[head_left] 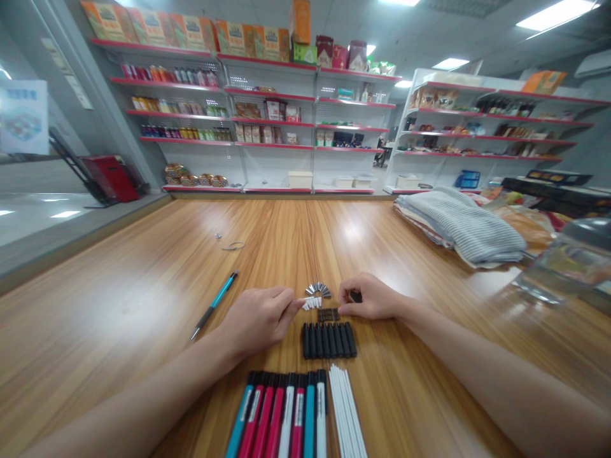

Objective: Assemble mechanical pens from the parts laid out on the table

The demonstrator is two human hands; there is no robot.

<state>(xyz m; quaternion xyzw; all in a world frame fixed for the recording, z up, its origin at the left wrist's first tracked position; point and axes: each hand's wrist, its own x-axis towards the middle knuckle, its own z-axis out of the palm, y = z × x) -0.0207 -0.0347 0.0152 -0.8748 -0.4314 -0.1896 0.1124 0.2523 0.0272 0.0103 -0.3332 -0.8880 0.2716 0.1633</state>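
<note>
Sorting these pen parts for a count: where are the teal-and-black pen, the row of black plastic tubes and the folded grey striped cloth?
Teal-and-black pen (223, 292): head view, on its teal barrel.
Row of black plastic tubes (328, 340): head view, on the row's middle.
Folded grey striped cloth (461, 228): head view, on its top fold.

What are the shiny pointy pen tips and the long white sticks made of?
The pointed pen tips look like polished metal, because they glint silver. The long white sticks look like smooth plastic with an even, plain surface, but I can't be sure from here.
</note>
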